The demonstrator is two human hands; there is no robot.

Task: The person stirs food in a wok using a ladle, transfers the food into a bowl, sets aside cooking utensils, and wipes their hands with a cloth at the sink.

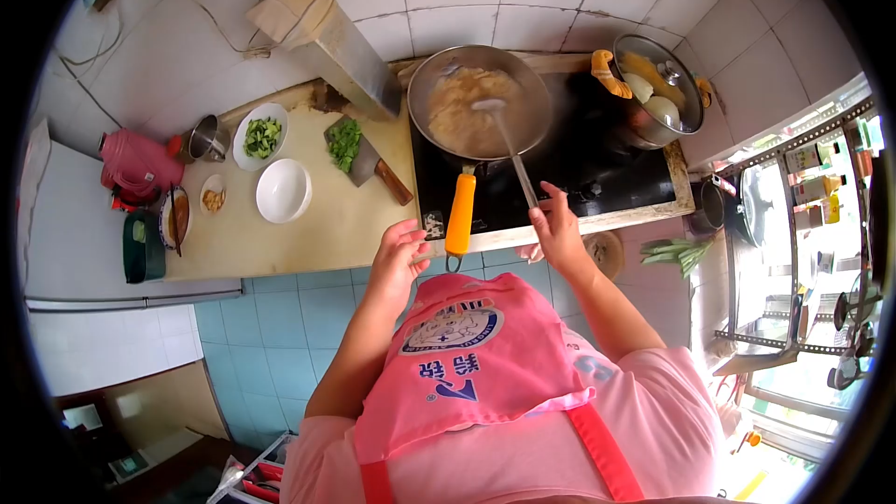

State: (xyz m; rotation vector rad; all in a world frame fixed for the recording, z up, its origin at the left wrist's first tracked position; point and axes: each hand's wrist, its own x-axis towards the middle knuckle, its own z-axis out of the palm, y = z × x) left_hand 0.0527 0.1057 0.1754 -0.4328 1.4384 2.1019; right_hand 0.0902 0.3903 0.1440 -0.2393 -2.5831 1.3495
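On the black stove, a wok [539,84] with a yellow handle holds brownish food in cloudy liquid. A metal spatula [514,151] dips into it, its shaft slanting down toward my right hand [558,231]. The thumb side of that hand meets the shaft's lower end, with the other fingers partly spread. My left hand [401,252] is just left of the yellow wok handle [461,215], apart from it, empty, with its fingers loosely bent and separated.
A lidded pot [659,135] stands on the stove's right. On the left counter [364,247] are a cleaver [371,164] with chopped greens, a bowl of green pieces [276,114], a white bowl [284,190], a small dish [213,183] and a pink kettle [140,164].
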